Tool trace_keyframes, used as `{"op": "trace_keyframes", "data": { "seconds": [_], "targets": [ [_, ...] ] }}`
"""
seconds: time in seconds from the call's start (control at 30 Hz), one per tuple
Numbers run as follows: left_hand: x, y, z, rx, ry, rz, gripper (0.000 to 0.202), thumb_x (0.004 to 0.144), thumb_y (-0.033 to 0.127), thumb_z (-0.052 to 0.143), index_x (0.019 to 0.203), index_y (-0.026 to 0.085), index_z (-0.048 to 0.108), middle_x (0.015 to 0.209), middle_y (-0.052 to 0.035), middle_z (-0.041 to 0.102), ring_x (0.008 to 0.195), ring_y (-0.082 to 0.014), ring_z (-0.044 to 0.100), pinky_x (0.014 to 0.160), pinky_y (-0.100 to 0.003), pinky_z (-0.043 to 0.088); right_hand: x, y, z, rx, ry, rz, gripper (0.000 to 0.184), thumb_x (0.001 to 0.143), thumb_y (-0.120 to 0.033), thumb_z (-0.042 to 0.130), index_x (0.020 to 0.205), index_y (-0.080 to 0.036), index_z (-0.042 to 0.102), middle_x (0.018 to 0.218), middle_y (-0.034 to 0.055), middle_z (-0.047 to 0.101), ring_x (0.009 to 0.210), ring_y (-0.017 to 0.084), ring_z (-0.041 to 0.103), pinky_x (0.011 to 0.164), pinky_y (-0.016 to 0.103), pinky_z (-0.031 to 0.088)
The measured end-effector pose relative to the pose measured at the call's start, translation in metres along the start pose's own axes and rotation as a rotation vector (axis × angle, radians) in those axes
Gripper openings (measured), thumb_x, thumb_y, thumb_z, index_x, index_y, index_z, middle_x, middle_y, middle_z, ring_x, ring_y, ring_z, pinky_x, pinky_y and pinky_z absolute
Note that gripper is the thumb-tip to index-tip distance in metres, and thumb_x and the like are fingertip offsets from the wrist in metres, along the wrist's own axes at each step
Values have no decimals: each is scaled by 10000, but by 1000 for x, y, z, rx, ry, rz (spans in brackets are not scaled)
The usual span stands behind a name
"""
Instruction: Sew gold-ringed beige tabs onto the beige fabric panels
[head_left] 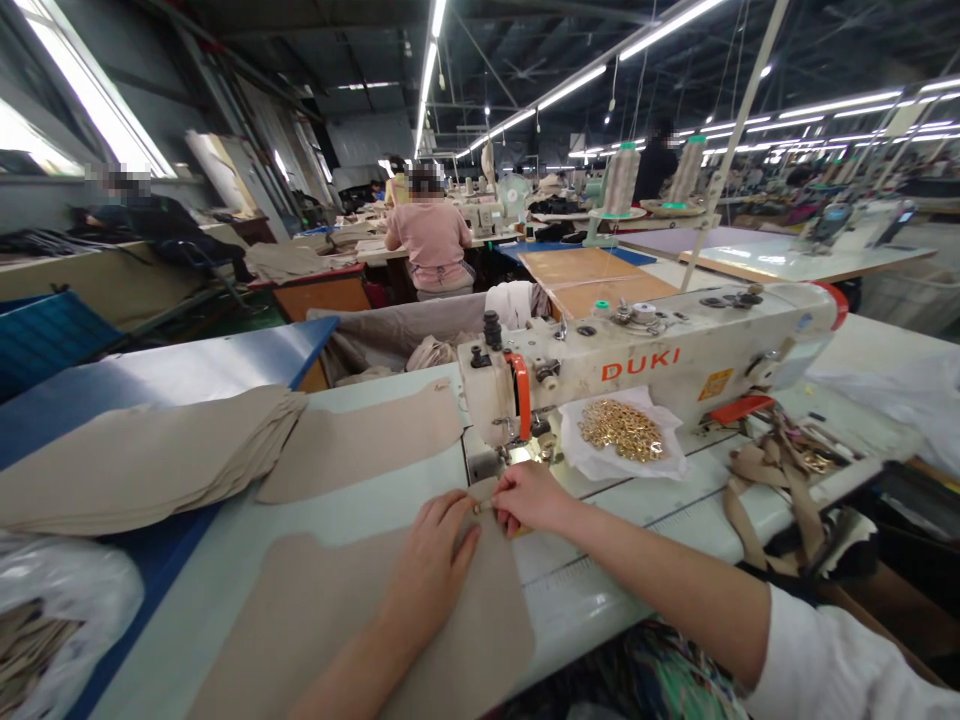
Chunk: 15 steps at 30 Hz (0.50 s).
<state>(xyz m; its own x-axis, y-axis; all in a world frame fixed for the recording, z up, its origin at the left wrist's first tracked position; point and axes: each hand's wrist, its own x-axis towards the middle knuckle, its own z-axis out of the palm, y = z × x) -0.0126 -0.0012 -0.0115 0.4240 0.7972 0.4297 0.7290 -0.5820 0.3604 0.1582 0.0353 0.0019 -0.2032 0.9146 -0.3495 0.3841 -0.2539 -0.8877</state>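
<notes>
A beige fabric panel (322,600) lies on the sewing machine's bed, its upper corner near the needle area. My left hand (431,560) rests on this panel, thumb apart from the fingers, with its fingertips touching the end of a short beige strip (486,497). A small gold-coloured metal piece (476,508) shows at that end. My right hand (532,497) pinches the strip's other side, just in front of the presser foot; its fingertips hide part of the strip. The sewing machine (645,350) stands directly behind both hands.
Gold metal fittings (622,430) lie heaped on white paper by the machine. Beige panels (150,455) are stacked at left, with a single panel (367,435) beside them. Beige straps (776,490) hang at right. A person in pink (430,235) sits ahead.
</notes>
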Motion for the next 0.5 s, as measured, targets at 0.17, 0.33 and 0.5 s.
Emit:
{"op": "trace_keyframes", "data": {
  "seconds": [0.17,0.33,0.5],
  "targets": [
    [13,5,4,6,58,162,207,905,180,413,840,177,610,848,-62,649,824,-194,587,767,-342,532,5,1,-2,-92,-7,6,193,662,-59,521,509,-164,573,440,-38,595,371,101,576,416,170,445],
    [23,12,8,41,75,217,254,895,137,398,718,191,572,740,-38,627,750,-176,577,699,-306,526,4,-2,-4,-158,-24,16,192,678,-66,510,521,-160,566,465,-30,612,402,103,599,436,165,463],
    [26,13,11,39,55,187,215,845,103,432,688,197,543,704,-26,612,710,-168,575,669,-293,517,2,-4,-5,-237,-26,-17,171,726,-82,512,586,-149,586,522,-24,631,421,90,604,432,150,446]
  ]
}}
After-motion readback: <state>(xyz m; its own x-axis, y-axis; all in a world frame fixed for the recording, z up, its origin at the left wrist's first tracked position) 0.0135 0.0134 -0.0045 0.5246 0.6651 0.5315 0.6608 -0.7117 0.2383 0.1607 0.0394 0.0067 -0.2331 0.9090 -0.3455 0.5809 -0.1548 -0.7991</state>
